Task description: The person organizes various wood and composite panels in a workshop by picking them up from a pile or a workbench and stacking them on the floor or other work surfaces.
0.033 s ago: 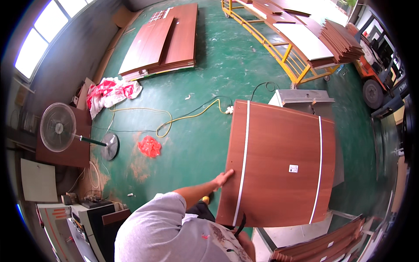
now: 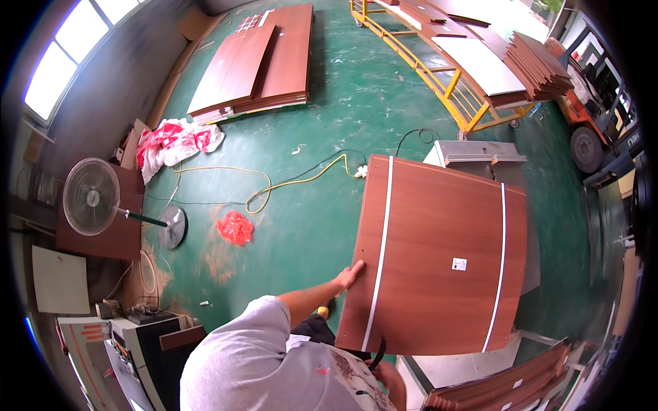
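Observation:
A strapped bundle of reddish-brown wood panels [image 2: 439, 253] lies in front of me, with two white straps around it and a small white label on top. My left hand [image 2: 350, 274] grips its left edge, thumb on top and the other fingers hidden beneath. Part of my right hand or forearm [image 2: 389, 385] shows low beside my shirt, close to the bundle's near edge. Its fingers are hidden, so I cannot tell what they hold. A narrow black strip [image 2: 379, 353] hangs at that near edge.
Behind the bundle stands a grey metal unit [image 2: 473, 152]. A yellow cart [image 2: 449, 89] carries panels, with a forklift [image 2: 586, 147] at right. To the left are a panel stack [image 2: 291, 68], a fan [image 2: 92, 197], a red plastic bag [image 2: 235, 228] and a yellow cable [image 2: 301, 181] on the floor.
The bundle's near left corner has shifted slightly left, and my left hand has moved a little with it. Slightly more of my right arm shows.

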`<control>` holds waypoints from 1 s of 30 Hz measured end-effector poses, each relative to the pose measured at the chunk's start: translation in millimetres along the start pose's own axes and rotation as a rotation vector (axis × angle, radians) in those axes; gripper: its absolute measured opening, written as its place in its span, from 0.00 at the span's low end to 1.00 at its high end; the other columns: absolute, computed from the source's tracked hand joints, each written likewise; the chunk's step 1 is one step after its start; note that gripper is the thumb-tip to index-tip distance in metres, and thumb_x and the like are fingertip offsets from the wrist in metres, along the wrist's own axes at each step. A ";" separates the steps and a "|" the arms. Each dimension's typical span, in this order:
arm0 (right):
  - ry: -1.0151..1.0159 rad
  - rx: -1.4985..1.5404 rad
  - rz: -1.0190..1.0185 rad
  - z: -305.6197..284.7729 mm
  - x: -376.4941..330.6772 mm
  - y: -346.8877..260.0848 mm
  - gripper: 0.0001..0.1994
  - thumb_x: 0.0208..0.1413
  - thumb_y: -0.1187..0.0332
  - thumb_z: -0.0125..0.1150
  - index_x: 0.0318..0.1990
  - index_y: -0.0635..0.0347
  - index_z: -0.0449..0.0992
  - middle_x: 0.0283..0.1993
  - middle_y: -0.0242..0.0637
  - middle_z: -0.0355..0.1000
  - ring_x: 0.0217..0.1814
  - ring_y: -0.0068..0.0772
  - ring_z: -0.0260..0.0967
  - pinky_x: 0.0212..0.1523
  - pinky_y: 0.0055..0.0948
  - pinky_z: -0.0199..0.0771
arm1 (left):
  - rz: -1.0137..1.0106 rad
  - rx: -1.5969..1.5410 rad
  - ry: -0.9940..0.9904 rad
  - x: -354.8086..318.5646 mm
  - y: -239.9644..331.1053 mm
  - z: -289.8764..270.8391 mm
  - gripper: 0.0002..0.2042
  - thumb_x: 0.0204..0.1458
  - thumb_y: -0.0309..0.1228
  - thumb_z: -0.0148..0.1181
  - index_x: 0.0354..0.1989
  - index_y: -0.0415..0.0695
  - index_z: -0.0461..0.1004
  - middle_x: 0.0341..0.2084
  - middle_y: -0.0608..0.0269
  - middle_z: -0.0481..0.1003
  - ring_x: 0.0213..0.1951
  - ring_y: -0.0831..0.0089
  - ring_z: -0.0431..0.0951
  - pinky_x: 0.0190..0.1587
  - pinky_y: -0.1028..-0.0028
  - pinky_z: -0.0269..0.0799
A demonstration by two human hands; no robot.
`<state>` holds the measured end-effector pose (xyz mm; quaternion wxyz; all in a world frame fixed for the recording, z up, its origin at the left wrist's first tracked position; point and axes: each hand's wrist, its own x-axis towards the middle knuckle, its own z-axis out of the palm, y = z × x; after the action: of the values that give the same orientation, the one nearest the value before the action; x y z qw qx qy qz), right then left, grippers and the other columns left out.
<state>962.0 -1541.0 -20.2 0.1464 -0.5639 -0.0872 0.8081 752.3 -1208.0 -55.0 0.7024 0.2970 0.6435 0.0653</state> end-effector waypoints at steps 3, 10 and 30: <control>0.433 0.168 -0.284 -24.1 -55.7 -66.2 0.19 0.62 0.58 0.51 0.45 0.68 0.73 0.42 0.49 0.77 0.37 0.38 0.77 0.38 0.31 0.76 | 0.040 0.042 0.102 2.5 9.4 -17.2 0.50 0.51 0.71 0.34 0.65 0.32 0.53 0.62 0.40 0.60 0.64 0.51 0.59 0.64 0.58 0.53; 1.383 -0.439 -0.541 -292.8 -76.8 -125.9 0.28 0.63 0.51 0.48 0.58 0.69 0.64 0.57 0.53 0.66 0.61 0.50 0.62 0.59 0.39 0.61 | -0.016 0.035 0.188 20.2 12.1 -19.2 0.46 0.54 0.69 0.30 0.66 0.37 0.54 0.63 0.42 0.58 0.65 0.51 0.57 0.65 0.60 0.51; 1.226 -0.079 -0.502 -579.5 -85.2 -249.3 0.37 0.63 0.39 0.33 0.69 0.60 0.52 0.72 0.37 0.48 0.74 0.37 0.44 0.69 0.37 0.47 | 0.047 -0.147 0.307 111.0 55.4 1.2 0.46 0.52 0.69 0.38 0.62 0.34 0.62 0.64 0.44 0.59 0.66 0.57 0.56 0.66 0.67 0.49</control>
<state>1566.8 -1348.7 -70.6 0.3327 -0.8891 -0.1465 0.2782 787.6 -1110.7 -123.2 0.6141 0.2464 0.7296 0.1730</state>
